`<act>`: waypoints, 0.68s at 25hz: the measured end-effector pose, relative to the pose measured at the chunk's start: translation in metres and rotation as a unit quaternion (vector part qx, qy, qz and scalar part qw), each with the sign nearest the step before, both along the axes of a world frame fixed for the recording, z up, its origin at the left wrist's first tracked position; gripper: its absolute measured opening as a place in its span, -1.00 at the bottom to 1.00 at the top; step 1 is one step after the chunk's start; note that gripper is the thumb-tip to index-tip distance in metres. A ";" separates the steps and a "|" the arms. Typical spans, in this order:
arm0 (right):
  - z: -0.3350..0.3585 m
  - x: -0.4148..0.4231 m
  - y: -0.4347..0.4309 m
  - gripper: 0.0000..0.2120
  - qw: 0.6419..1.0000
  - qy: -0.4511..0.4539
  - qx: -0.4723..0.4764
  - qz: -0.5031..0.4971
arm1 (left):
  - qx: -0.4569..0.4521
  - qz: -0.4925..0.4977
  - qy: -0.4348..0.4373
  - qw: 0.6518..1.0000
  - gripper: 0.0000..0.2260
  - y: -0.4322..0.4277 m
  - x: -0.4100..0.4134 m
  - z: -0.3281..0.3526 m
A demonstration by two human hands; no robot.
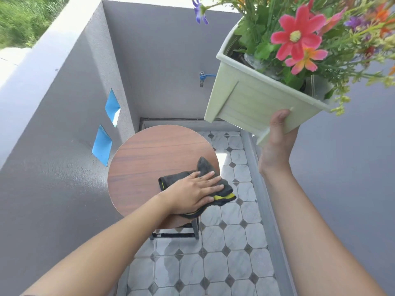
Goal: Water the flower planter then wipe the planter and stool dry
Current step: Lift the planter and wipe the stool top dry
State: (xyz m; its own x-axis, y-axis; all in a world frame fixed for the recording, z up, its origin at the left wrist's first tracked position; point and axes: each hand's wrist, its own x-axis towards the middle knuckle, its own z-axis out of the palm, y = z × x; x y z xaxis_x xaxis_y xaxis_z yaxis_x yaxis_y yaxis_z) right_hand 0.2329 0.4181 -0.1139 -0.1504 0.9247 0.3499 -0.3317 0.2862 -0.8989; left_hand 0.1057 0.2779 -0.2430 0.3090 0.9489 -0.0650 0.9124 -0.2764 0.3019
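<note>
A home balcony: grey parapet walls (64,107), tiled floor (213,263), wall tap (202,79), greenery (27,16) beyond.

A round wood-grain stool (149,159) on the tiled floor (213,263) bears a dark grey cloth (205,167).

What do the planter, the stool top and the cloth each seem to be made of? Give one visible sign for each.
Planter: probably moulded plastic, pale green and matt; pressed plank lines on its side. Stool top: wood or wood-look laminate, smooth; brown grain streaks. Cloth: soft fabric, perhaps microfibre, dark grey with yellow trim; it crumples under the left hand.
</note>
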 end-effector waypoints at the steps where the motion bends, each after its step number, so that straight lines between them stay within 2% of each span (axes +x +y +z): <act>1: 0.000 0.001 -0.001 -0.64 1.000 -0.002 -0.003 0.001 | -0.007 -0.009 -0.010 1.000 -0.57 -0.013 0.003 0.001; 3: 0.000 0.002 -0.005 -0.59 1.000 -0.006 -0.010 0.011 | -0.011 -0.023 -0.042 0.999 -0.57 -0.041 0.008 0.005; 7: -0.006 -0.003 -0.018 -0.65 0.999 -0.013 -0.029 0.030 | -0.025 -0.030 -0.138 0.990 -0.57 -0.111 0.022 0.014; 9: -0.012 -0.009 -0.028 -0.61 0.998 -0.025 -0.032 0.038 | -0.095 0.062 -0.249 0.962 -0.55 -0.144 0.026 0.019; 11: -0.021 -0.016 -0.041 -0.61 0.997 -0.036 -0.044 0.060 | -0.067 0.236 -0.359 0.900 -0.53 -0.165 0.016 0.025; 13: -0.031 -0.025 -0.054 -0.60 0.994 -0.038 -0.064 0.083 | 0.039 0.414 -0.446 0.793 -0.62 -0.170 -0.008 0.035; 15: -0.043 -0.034 -0.067 -0.62 0.991 -0.037 -0.080 0.102 | 0.122 0.502 -0.511 0.687 -0.80 -0.158 -0.040 0.050; 16: -0.048 -0.039 -0.073 -0.63 0.989 -0.039 -0.087 0.112 | 0.149 0.522 -0.520 0.660 -0.83 -0.147 -0.055 0.060; 17: -0.054 -0.043 -0.078 -0.63 0.987 -0.044 -0.095 0.119 | 0.168 0.538 -0.510 0.650 -0.87 -0.134 -0.068 0.071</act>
